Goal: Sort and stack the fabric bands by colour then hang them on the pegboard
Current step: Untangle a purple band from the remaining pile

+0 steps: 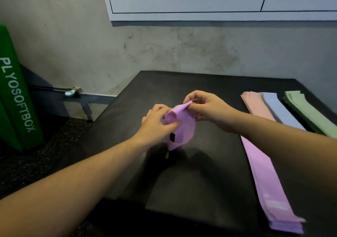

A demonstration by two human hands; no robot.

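A crumpled purple fabric band [182, 127] with a small black tag hangs just above the black surface [191, 182]. My left hand [155, 122] grips its left side. My right hand [207, 107] pinches its upper corner. On the right lie flat stacks sorted by colour: a purple stack [269, 187] nearest me, then a pink stack [255, 105], a pale blue stack [279, 109] and a green stack [306, 111] farther back. My right forearm crosses over the stacks. No pegboard is in view.
A green soft box [16, 98] lettered PLYOSOFTBOX stands on the dark floor at the left. A grey wall [164, 54] rises behind the black surface, with a white printed sheet [200, 0] on it. A metal rail runs along the wall base.
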